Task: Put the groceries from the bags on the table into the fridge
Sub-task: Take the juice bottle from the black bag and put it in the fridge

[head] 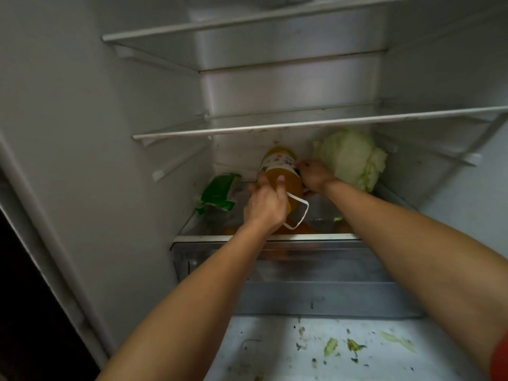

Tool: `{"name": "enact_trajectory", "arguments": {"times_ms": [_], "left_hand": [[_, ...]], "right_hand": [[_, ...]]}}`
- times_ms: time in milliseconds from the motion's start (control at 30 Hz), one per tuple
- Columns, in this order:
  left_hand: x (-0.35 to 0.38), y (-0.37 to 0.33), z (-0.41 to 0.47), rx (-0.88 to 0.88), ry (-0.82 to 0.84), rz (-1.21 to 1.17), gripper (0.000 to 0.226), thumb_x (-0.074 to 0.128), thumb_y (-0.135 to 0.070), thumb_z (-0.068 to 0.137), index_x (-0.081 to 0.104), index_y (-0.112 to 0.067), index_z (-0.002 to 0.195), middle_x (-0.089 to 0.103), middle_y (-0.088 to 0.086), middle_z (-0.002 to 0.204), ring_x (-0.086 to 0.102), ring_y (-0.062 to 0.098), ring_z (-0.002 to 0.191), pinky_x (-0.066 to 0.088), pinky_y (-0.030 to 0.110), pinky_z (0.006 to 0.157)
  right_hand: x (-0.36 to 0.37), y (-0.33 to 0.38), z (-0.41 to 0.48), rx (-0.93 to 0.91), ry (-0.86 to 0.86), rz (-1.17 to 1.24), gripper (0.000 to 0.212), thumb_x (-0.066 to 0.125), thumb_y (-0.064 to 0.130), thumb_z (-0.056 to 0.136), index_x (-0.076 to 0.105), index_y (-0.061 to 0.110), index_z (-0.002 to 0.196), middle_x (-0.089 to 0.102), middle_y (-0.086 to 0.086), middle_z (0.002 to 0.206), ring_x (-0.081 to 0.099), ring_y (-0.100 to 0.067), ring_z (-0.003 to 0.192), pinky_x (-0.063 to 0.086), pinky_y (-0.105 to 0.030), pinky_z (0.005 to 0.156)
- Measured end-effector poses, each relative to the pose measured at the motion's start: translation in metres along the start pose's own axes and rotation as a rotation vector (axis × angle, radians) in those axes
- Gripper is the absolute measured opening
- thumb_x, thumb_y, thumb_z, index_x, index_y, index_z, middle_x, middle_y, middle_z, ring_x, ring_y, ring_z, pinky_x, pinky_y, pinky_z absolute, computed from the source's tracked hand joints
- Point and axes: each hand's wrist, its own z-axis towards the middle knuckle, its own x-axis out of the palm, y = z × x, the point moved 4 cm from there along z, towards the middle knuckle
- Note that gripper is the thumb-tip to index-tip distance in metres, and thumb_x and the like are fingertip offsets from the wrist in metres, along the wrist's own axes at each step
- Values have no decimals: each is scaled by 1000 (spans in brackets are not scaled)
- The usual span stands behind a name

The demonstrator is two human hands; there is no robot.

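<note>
Inside the open fridge, a large bottle of orange-yellow liquid point(280, 166) with a white label and a white carry handle lies tilted on the lowest glass shelf point(264, 237). My left hand point(265, 206) grips its near end by the handle. My right hand point(316, 176) holds its right side. A pale green cabbage point(350, 158) sits just right of the bottle, at the back. A green and white packet point(217, 193) lies to the left on the same shelf.
Two glass shelves point(302, 126) above carry nothing visible. Below the lowest shelf is a clear drawer point(302, 270) with orange items showing through the glass. Leaf scraps litter the white fridge floor point(343, 350). The fridge's side wall point(82, 133) stands left.
</note>
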Motion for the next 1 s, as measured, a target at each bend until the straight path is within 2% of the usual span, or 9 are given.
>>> {"name": "enact_trajectory", "arguments": {"times_ms": [100, 200, 300, 433, 567, 800, 933, 1000], "left_hand": [[-4, 6, -7, 19, -12, 23, 63, 24, -56, 98, 15, -22, 151, 30, 18, 148, 37, 39, 132, 32, 48, 105], [-9, 10, -22, 64, -68, 79, 59, 28, -54, 98, 29, -18, 145, 37, 18, 143, 40, 39, 128, 35, 47, 101], [-17, 9, -42, 122, -141, 112, 45, 35, -44, 99, 46, -11, 128, 45, 18, 131, 46, 39, 119, 40, 46, 93], [-27, 12, -80, 229, -196, 171, 31, 46, -33, 95, 55, -12, 116, 51, 13, 121, 52, 34, 109, 46, 44, 87], [-45, 26, -132, 289, -191, 230, 28, 49, -31, 93, 57, -14, 114, 56, 8, 115, 55, 28, 104, 47, 40, 80], [-90, 69, -255, 386, -168, 381, 20, 54, -25, 90, 58, -10, 102, 59, 10, 103, 57, 31, 93, 47, 40, 72], [-100, 99, -356, 337, -117, 465, 28, 50, -29, 92, 59, -14, 115, 63, 7, 111, 60, 29, 98, 47, 38, 77], [-104, 122, -411, 283, -79, 486, 27, 50, -31, 92, 59, -17, 114, 63, 5, 108, 60, 27, 97, 47, 37, 75]], "right_hand": [[-14, 7, -25, -12, -97, -202, 36, 48, 38, 97, 68, 13, 114, 67, -15, 115, 65, -35, 98, 56, -48, 81], [-31, 10, -57, -46, -186, -365, 32, 53, 41, 93, 67, 21, 115, 65, -8, 122, 62, -31, 106, 51, -37, 89], [-40, 11, -95, -99, -277, -474, 31, 54, 38, 93, 67, 19, 113, 66, -11, 118, 61, -33, 106, 51, -35, 85], [-39, 11, -157, -195, -372, -606, 28, 52, 35, 93, 67, 21, 112, 67, -11, 115, 60, -34, 105, 48, -37, 80], [-21, 12, -204, -281, -293, -678, 31, 51, 35, 91, 63, 24, 118, 64, -7, 120, 59, -33, 107, 47, -40, 84], [20, 12, -288, -417, -103, -755, 36, 53, 36, 92, 57, 26, 126, 60, -6, 124, 58, -32, 110, 47, -41, 85], [56, 8, -355, -537, 41, -758, 39, 50, 37, 95, 53, 26, 132, 55, -4, 131, 57, -31, 112, 46, -40, 86], [81, 5, -397, -596, 122, -746, 39, 49, 37, 95, 53, 26, 132, 56, -3, 131, 58, -29, 111, 47, -39, 85]]}}
